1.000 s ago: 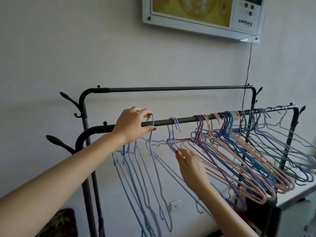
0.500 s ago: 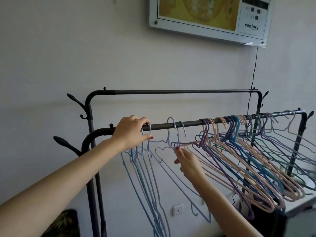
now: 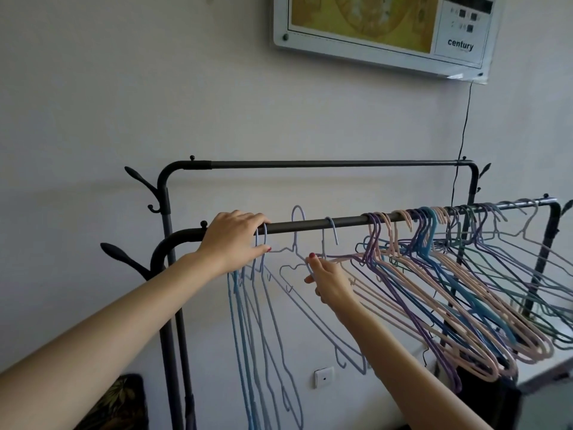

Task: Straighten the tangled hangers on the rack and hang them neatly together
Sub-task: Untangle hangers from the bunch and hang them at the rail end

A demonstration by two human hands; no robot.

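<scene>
A dark front rail (image 3: 350, 221) crosses the view. My left hand (image 3: 235, 240) curls over its left end, thumb below, covering the hooks of several blue hangers (image 3: 248, 321) that hang straight down. My right hand (image 3: 328, 280), below the rail, pinches the neck of a lilac hanger (image 3: 298, 212). That hanger's hook stands lifted above the rail. Another pale hanger (image 3: 333, 229) is hooked on the rail just to the right. A tangled bunch of pink, purple and blue hangers (image 3: 449, 274) crowds the rail's right half, slanting down to the right.
A higher back rail (image 3: 310, 164) runs behind, close to the wall. Branch-shaped hooks (image 3: 139, 181) stick out on the rack's left post. A framed panel (image 3: 381, 32) hangs on the wall above, with a cable down to the rack. A wall socket (image 3: 324, 377) sits low.
My right hand has raised the lilac hanger, so its hook went from sitting on the rail to standing above it. My left hand stays at the rail's left end.
</scene>
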